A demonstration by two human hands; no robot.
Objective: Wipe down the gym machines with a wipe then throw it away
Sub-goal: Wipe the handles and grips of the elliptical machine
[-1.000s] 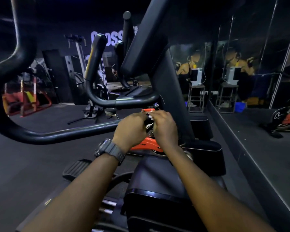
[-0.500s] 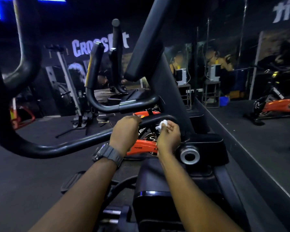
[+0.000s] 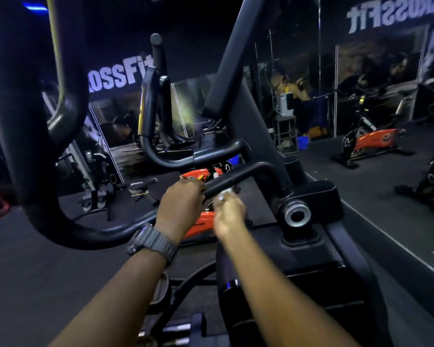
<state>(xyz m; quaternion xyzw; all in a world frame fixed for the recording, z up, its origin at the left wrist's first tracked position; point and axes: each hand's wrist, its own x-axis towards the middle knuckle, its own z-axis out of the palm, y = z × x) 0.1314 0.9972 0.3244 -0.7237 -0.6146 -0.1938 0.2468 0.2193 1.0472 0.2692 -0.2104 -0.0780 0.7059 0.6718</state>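
- Fingers of the right hand (image 3: 229, 216) are pinched on one small white wipe (image 3: 222, 196), blurred, touching the underside of the black handle bar (image 3: 238, 177)
- Left hand (image 3: 179, 209) is wrapped around the same bar, just left of the wipe; the right hand is the nearer to it
- Bar's long axis rises rightward toward the machine's upright post (image 3: 256, 136)
- Count: two hands, one wipe, one wristwatch (image 3: 152, 240)

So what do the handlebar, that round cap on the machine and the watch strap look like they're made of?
Handlebar: probably painted or coated metal tube, black with a soft sheen. Round cap: looks like bare metal, silvery with bright glints. Watch strap: seems rubber or resin, dull grey and ridged. The dim light leaves all three uncertain.
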